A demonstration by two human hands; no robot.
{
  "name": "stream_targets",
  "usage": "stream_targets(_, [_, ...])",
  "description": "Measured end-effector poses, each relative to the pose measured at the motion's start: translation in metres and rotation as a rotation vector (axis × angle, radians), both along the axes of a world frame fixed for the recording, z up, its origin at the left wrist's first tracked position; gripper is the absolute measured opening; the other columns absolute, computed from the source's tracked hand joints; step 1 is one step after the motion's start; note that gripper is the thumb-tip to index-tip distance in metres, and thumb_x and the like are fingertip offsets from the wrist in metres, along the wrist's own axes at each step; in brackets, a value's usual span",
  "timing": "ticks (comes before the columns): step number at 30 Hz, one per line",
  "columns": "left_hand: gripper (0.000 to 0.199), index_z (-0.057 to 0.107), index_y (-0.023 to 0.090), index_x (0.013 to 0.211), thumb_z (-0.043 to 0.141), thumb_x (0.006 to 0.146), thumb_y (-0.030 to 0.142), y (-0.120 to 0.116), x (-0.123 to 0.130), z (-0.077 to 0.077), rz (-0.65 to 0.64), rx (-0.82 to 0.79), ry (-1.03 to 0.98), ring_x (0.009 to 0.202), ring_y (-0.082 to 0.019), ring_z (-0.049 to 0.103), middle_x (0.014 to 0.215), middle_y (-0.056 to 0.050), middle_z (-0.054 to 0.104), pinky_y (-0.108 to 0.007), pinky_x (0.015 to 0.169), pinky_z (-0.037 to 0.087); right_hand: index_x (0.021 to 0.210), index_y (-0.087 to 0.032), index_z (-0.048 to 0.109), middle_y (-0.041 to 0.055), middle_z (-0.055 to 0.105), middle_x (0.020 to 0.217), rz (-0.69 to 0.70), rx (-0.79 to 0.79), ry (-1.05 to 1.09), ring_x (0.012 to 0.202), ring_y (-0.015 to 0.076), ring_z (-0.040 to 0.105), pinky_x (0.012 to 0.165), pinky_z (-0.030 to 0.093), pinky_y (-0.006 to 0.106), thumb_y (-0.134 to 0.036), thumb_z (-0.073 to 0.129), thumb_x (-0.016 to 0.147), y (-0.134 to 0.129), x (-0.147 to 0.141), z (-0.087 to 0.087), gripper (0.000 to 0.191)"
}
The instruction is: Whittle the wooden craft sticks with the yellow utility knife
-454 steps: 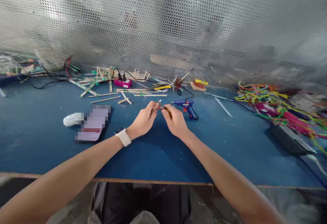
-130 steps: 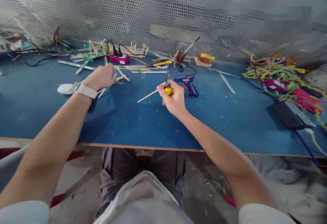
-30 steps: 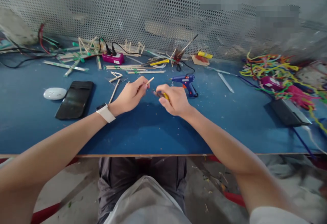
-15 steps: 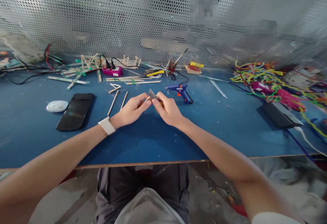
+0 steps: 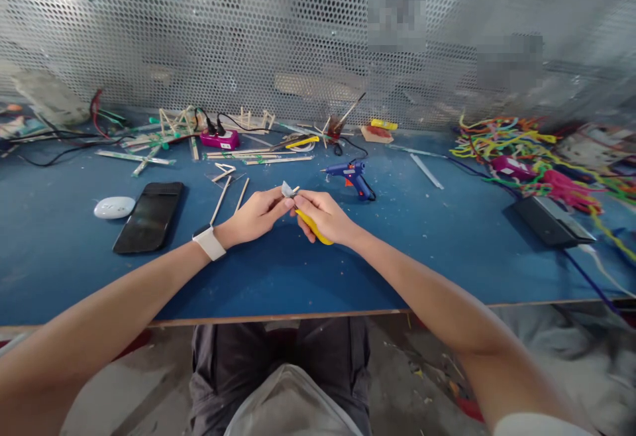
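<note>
My right hand (image 5: 325, 216) is closed around the yellow handle of a utility knife (image 5: 318, 229), whose handle slants down toward me. A grey blade shows at the fingertips of both hands. My left hand (image 5: 263, 214) pinches a thin wooden stick (image 5: 297, 189); only its pale end shows beside the blade, and the rest is hidden by fingers. Both hands meet just above the blue table (image 5: 278, 277). Two loose wooden sticks (image 5: 221, 201) lie left of my left hand, near a small glued stick triangle (image 5: 223, 171).
A blue glue gun (image 5: 350, 174) lies beyond my right hand. To the left are a black phone (image 5: 149, 217) and white mouse (image 5: 114, 207). A purple power strip (image 5: 218, 139) and several sticks line the back. Colourful cords (image 5: 501, 138) and a black box (image 5: 549, 220) lie right.
My right hand has turned, so the yellow knife handle now shows below it. The blade has tilted left, and the stick's end has come into sight between the hands.
</note>
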State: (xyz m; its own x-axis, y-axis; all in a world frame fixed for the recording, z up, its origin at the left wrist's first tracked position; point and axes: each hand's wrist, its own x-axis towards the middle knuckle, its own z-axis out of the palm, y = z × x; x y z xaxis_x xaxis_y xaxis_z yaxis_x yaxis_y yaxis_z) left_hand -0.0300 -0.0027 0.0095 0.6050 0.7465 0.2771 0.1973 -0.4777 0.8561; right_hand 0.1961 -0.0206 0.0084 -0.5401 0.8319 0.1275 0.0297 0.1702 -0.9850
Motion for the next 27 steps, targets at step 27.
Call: stream_targets(27, [0.07,0.062,0.022,0.09,0.081,0.094,0.089,-0.004,0.015,0.0,0.019,-0.396,-0.266,0.039,-0.005,0.024,0.052,0.015,0.031,-0.019,0.034,0.04,0.095,-0.022,0.063,-0.0082,0.056,0.055,-0.15,0.017,0.083,0.034,0.0089,0.047,0.034,0.035,0.02,-0.075,0.061,0.114,-0.007,-0.011,-0.002,0.056])
